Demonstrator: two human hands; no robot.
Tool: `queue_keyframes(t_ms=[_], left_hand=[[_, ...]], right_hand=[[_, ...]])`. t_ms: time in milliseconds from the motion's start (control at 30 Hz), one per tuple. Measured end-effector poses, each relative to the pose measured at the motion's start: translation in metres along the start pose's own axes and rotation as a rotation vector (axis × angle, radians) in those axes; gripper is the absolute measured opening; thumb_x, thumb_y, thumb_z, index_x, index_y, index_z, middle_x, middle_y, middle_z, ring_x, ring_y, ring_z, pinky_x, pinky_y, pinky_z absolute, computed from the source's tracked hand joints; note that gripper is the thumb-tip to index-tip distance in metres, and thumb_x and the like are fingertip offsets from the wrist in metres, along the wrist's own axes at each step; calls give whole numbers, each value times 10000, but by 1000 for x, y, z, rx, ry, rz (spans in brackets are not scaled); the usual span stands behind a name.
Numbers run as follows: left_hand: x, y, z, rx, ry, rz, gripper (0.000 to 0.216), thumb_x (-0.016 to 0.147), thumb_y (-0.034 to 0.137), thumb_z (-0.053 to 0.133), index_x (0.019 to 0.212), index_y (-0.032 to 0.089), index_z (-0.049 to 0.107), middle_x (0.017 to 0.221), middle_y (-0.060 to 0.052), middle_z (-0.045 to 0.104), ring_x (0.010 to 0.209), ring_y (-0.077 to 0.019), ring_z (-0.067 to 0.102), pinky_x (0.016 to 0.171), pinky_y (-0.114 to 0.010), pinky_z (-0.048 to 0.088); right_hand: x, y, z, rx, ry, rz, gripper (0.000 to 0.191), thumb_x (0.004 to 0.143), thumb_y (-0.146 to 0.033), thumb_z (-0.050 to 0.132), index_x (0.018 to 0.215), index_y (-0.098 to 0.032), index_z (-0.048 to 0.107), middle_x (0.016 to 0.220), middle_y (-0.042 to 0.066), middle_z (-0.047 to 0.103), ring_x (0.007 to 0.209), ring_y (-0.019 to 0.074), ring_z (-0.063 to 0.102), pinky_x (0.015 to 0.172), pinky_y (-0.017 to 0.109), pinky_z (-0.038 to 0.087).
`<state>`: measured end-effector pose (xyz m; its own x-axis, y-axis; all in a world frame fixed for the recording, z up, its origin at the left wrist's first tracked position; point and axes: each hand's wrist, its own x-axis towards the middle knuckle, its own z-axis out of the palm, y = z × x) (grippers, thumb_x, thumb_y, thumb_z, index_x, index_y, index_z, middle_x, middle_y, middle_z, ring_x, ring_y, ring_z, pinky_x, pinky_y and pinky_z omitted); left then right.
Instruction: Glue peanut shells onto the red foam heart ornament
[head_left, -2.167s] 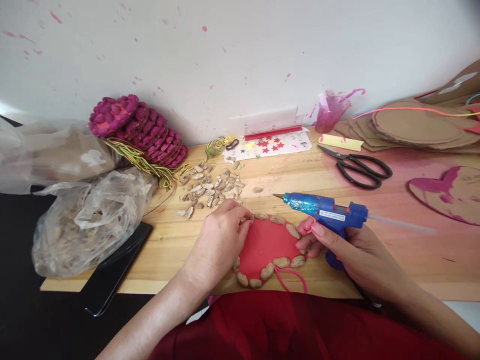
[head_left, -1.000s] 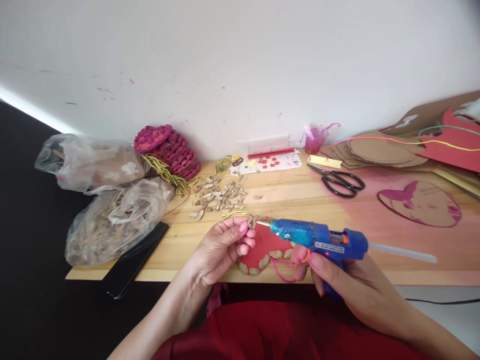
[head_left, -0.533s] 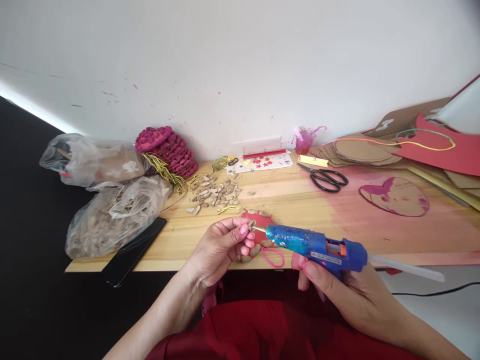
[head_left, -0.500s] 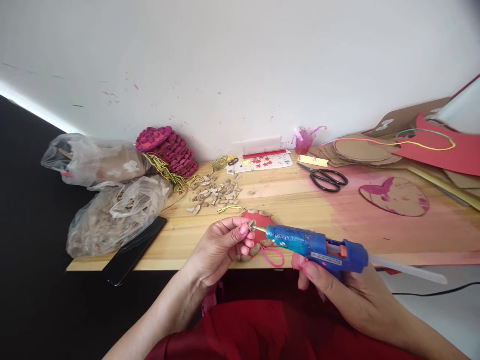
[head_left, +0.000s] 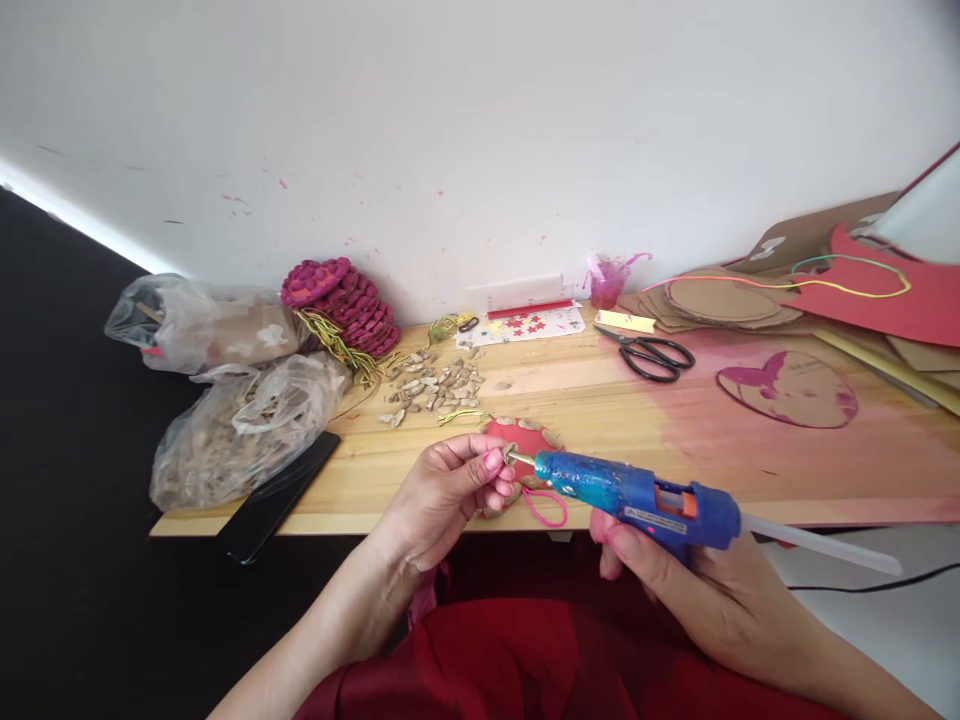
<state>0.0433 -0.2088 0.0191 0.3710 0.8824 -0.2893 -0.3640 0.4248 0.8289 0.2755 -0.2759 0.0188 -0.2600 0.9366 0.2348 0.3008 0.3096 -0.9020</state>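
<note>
Between thumb and fingers, my left hand (head_left: pixel 454 490) pinches a small tan peanut shell (head_left: pixel 511 452). My right hand (head_left: pixel 682 580) is wrapped round the handle of a blue glue gun (head_left: pixel 637 495), its metal nozzle at the shell. A translucent glue stick (head_left: pixel 825 545) sticks out of the gun's back. Below the nozzle lies a red disc (head_left: pixel 525 437) with shells along its rim and a pink loop of cord (head_left: pixel 549 510) at its near edge; my left hand and the gun partly cover it. Beyond it, loose peanut shells (head_left: pixel 435 385) are scattered on the table.
Clear plastic bags (head_left: pixel 247 430) and a black phone (head_left: pixel 281 495) occupy the left. Behind them leans a stack of purple-red discs (head_left: pixel 341 305). Black-handled scissors (head_left: pixel 652 358), a painted cardboard heart (head_left: pixel 787 390), a pink-stained cup (head_left: pixel 609 283) and cardboard pieces (head_left: pixel 731 298) lie right.
The view has shifted slightly, so the bags and phone appear a little further right. Both hands keep nearly the same pose, with the nozzle still at the peanut shell.
</note>
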Motion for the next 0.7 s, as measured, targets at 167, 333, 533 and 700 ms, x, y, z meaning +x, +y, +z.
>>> queue_keyframes(t_ms=[167, 333, 533, 700], left_hand=[[0, 0, 0, 7, 8, -5, 313, 663, 303, 900, 822, 112, 710, 634, -23, 664, 558, -95, 608, 517, -178, 470], [1, -1, 0, 8, 3, 1, 309, 658, 298, 903, 821, 111, 718, 627, -24, 667, 555, -97, 611, 528, -185, 480], [3, -2, -1, -1, 1, -4, 274, 674, 281, 894, 812, 114, 728, 640, -34, 684, 559, -98, 621, 522, -178, 477], [4, -1, -1, -8, 8, -12, 287, 655, 279, 906, 810, 115, 729, 638, -40, 691, 560, -102, 628, 520, -177, 491]], right_hand=[[0, 0, -1, -38, 15, -21, 180, 932, -300, 560, 778, -272, 649, 701, 0, 679, 618, 194, 640, 572, 323, 505], [-2, 0, -2, -69, 7, -34, 204, 953, -297, 534, 777, -264, 632, 707, 6, 674, 635, 190, 639, 589, 323, 499], [1, 1, -1, -68, 24, -29, 228, 954, -331, 530, 758, -262, 624, 665, 3, 650, 590, 186, 614, 551, 320, 490], [4, 0, -2, -84, 32, -28, 244, 957, -306, 530, 742, -253, 634, 662, 1, 653, 577, 174, 609, 538, 304, 481]])
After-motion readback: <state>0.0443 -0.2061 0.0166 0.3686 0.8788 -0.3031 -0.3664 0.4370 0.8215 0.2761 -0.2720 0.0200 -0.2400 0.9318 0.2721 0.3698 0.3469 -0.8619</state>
